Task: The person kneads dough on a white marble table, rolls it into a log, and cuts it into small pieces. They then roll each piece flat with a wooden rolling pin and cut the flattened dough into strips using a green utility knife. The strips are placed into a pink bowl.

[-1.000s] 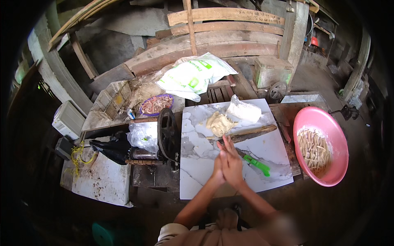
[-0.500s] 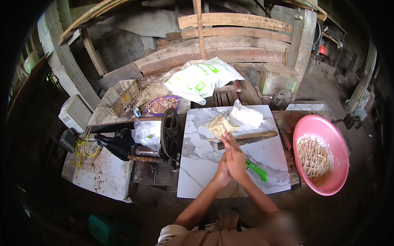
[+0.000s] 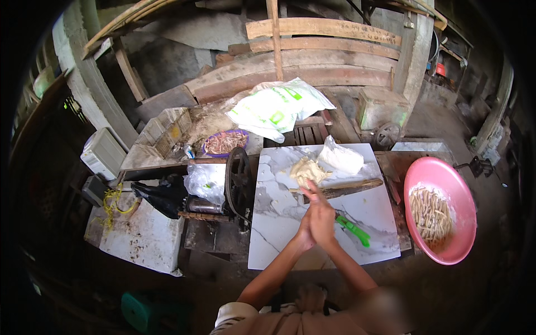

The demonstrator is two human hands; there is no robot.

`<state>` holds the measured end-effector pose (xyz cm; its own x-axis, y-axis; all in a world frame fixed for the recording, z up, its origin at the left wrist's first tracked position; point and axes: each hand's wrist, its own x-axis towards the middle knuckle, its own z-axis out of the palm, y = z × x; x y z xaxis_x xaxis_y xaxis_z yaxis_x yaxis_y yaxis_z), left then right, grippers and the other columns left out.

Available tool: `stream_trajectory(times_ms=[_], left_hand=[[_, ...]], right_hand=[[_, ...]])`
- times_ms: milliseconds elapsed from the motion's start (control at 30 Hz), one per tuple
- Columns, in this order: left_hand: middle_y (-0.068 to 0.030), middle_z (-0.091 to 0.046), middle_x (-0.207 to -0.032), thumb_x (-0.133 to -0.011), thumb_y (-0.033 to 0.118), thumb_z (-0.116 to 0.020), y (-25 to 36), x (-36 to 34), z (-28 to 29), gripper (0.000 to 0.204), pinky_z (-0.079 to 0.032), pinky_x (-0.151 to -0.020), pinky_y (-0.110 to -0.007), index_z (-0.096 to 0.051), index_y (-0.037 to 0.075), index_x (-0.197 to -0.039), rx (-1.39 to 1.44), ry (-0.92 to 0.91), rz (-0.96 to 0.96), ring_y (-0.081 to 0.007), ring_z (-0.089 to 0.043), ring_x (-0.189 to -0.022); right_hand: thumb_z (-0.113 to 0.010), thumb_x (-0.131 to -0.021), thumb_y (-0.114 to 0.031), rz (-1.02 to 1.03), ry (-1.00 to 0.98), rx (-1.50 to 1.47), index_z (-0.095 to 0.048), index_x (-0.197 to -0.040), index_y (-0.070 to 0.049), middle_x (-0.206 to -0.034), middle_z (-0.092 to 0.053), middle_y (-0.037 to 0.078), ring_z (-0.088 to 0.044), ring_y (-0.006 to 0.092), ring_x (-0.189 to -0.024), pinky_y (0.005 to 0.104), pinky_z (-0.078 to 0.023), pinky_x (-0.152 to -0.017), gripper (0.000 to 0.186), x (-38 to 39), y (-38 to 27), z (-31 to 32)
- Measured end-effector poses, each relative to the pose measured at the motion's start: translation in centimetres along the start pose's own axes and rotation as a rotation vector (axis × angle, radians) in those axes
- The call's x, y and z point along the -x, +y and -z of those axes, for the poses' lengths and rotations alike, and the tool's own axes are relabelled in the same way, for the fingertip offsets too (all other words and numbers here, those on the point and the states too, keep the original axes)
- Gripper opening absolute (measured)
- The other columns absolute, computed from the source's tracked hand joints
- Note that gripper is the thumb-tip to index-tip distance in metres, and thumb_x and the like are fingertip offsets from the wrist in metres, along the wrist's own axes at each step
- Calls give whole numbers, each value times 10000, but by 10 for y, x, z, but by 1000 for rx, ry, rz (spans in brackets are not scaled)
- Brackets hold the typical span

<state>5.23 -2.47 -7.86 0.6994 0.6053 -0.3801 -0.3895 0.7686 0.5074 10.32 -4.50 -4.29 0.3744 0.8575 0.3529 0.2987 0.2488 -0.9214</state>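
My left hand (image 3: 305, 231) and my right hand (image 3: 321, 219) are pressed palm to palm over a marble-patterned board (image 3: 276, 215), the right lying partly over the left, fingers pointing forward. Anything between the palms is hidden. Just beyond the fingertips sits a lump of pale dough (image 3: 306, 169), and to its right a clear bag of white powder (image 3: 343, 159). A worn wooden strip (image 3: 359, 187) lies across the board. A green-handled tool (image 3: 352, 230) lies right of my hands, its near end partly visible.
A pink basin (image 3: 469, 218) of floured strips stands at the right. Left are a machine with a large iron wheel (image 3: 235, 181), a bunched clear plastic bag (image 3: 203, 183) and black plastic (image 3: 161, 196). Behind lie a purple-rimmed tray (image 3: 225, 143) of pale strips and a large white sack (image 3: 279, 109).
My hands stay together, but the right has turned slightly over the left, its fingers less upright. The whole view has shifted slightly as the head moved.
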Motion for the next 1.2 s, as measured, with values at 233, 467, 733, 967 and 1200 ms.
stream_trajectory(times_ms=[233, 467, 733, 967, 1200], left_hand=[[-39, -244, -1510, -950, 532, -314, -12, -44, 45, 616, -261, -1079, -502, -289, 156, -1437, 124, -302, -157, -269, -287, -1359], [-46, -348, -1459, -974, 412, -358, -13, -66, 61, 513, -300, -1066, -458, -346, 117, -1393, -14, 91, -205, -241, -381, -1301], [-82, -552, -1260, -981, 305, -431, -38, -39, 48, 399, -378, -983, -306, -478, 70, -1300, -376, 129, -362, -144, -508, -1143], [-25, -547, -1249, -964, 307, -490, -67, -76, 72, 411, -383, -955, -299, -480, 103, -1321, -506, 59, -484, -123, -477, -1161], [-50, -590, -1090, -986, 389, -410, -68, -62, 37, 404, -426, -881, -263, -553, 65, -1181, -275, 195, -364, -126, -542, -1001]], right_hand=[[-459, -957, -153, 177, -92, 97, -606, -1193, -71, -1333, -519, 99, -487, 287, -1234, 325, -358, -1024, 290, 19, 13, -26], [-436, -974, -118, -154, -312, -559, -591, -1010, 114, -1090, -638, 187, -624, 220, -1013, 284, -464, -915, 281, -24, 85, -1], [-581, -848, -111, 229, 29, 397, -640, -1012, -57, -940, -648, 114, -604, 300, -888, 346, -479, -752, 182, 2, 103, 60], [-617, -800, -52, 328, -10, 665, -563, -1125, -45, -1067, -553, 143, -520, 332, -1002, 398, -443, -858, 329, 37, 127, 71], [-502, -893, -28, 114, 216, 207, -613, -1038, -37, -970, -579, 135, -575, 292, -883, 342, -458, -803, 183, 27, 90, 32]])
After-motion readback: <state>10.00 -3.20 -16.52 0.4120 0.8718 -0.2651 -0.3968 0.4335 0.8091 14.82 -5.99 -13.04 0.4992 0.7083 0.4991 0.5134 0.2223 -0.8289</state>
